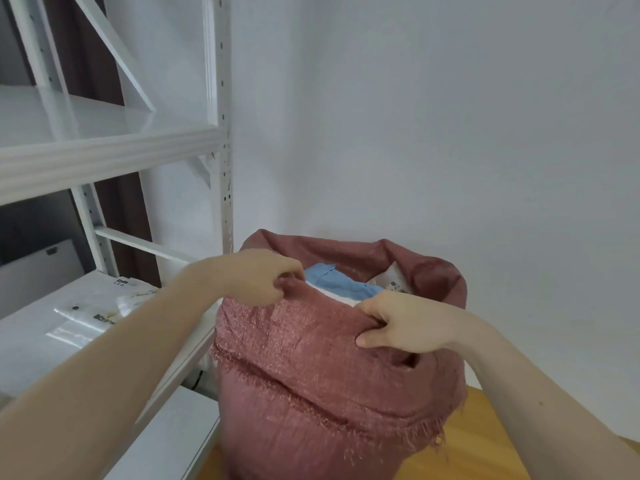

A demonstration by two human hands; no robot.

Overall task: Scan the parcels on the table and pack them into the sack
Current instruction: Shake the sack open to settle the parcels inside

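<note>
Head: frayed pink sack (332,393) open, blue parcel (341,285) inside

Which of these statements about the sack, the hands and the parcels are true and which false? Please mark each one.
1. Both hands grip the sack's near rim. True: the left hand and the right hand each pinch the fabric of the red woven sack.
2. The sack holds nothing. False: a blue parcel and a white labelled parcel show in its mouth.
3. The sack's top is rolled outward, with a frayed edge showing. True.
4. The sack lies flat on the white shelf. False: it stands upright beside the white shelf rack.
5. Clear plastic bags lie on the shelf to the left. True.
</note>
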